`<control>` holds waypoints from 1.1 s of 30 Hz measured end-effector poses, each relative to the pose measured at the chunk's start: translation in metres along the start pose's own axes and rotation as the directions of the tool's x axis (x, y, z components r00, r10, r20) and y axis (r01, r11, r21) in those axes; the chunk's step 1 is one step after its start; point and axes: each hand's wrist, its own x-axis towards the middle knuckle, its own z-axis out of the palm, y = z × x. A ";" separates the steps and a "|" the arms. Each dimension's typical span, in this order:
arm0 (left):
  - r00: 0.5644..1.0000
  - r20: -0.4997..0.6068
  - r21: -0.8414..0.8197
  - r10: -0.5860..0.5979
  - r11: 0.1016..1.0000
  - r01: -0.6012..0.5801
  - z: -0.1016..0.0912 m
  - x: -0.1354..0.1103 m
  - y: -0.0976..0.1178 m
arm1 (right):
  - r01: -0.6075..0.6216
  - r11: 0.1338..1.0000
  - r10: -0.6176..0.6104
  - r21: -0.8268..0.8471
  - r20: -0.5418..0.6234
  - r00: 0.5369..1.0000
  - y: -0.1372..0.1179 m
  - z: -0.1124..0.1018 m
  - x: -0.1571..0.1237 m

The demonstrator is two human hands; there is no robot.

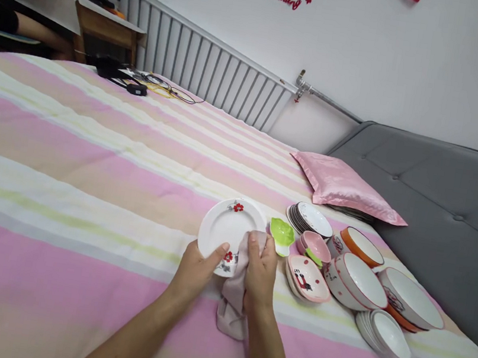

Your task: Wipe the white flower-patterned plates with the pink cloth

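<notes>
My left hand [196, 268] grips the near rim of a white plate with red flowers [228, 225], thumb on its face, holding it tilted above the striped bedspread. My right hand [260, 272] is closed on a pale pink cloth [231, 303] and presses it against the plate's right edge; the cloth hangs down below both hands. Just right of the plate lies a small green leaf-shaped dish [282, 233].
Dishes crowd the bed at right: a stack of plates [310, 218], a pink bowl [316, 247], a pink dish with a dark figure [307, 279], orange-rimmed bowls [361, 245], large bowls [410, 297], white saucers [384, 332]. A pink pillow [346, 186] lies behind. Another person sits at a desk far left.
</notes>
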 end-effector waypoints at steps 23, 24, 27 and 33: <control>0.978 -0.139 -0.113 0.158 0.978 -0.174 0.001 0.004 -0.010 | -0.066 0.964 0.045 -0.259 -0.085 0.995 -0.010 0.006 -0.008; 0.979 -0.134 -0.120 0.156 0.978 -0.172 0.002 0.003 -0.009 | -0.076 0.958 0.054 -0.278 -0.084 0.995 -0.009 0.006 -0.008; 0.982 -0.118 -0.141 0.148 0.976 -0.164 0.001 0.003 -0.009 | -0.061 0.956 0.056 -0.286 -0.026 0.998 -0.007 0.004 -0.008; 0.991 -0.063 -0.197 0.114 0.973 -0.125 0.000 0.003 -0.008 | 0.012 0.986 -0.012 -0.169 0.004 1.000 -0.008 0.007 -0.011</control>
